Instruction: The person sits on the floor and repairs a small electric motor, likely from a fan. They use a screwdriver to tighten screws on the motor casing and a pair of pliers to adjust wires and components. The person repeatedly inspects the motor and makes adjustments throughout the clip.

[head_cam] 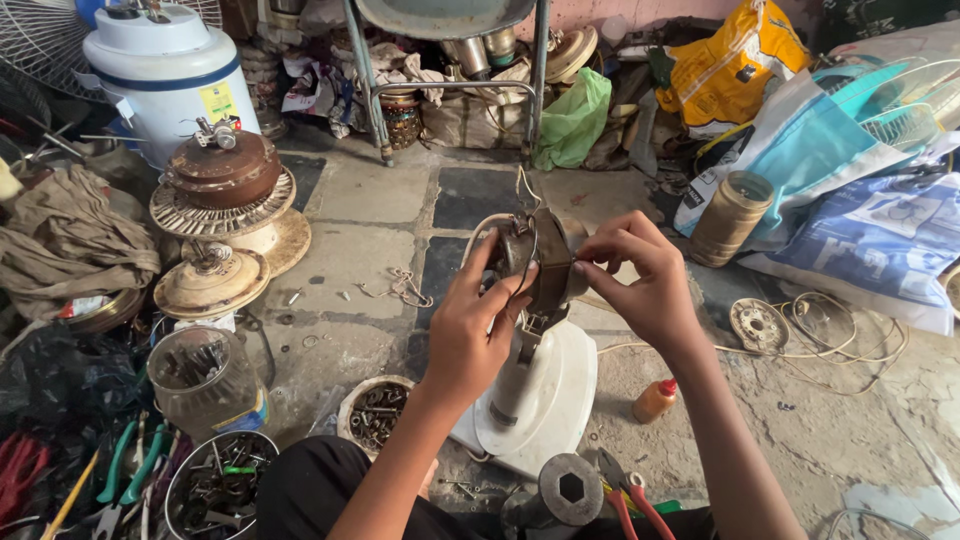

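Gripping the fan motor (pixel 540 262) w/ left hand (pixel 478 335), fingers wrapped round its near side, steadying it atop the white fan stand (pixel 545 395) on the stone floor (pixel 380 200). Pinching w/ right hand (pixel 640 280), thumb & forefinger closed on something at the motor's right edge, prob. a thin wire or small screw; too small to tell. Sitting close: tub of screws (pixel 375 412) just left of the stand, small orange bottle (pixel 655 400) to the right, red-handled pliers (pixel 630 500) near the base.

Risks, judging from here: motor tipping off the stand if left grip slackens, since only the hand looks to be bracing it; the small part slipping & getting lost among floor clutter; loose wires (pixel 525 190) above snagging or breaking under twisting.
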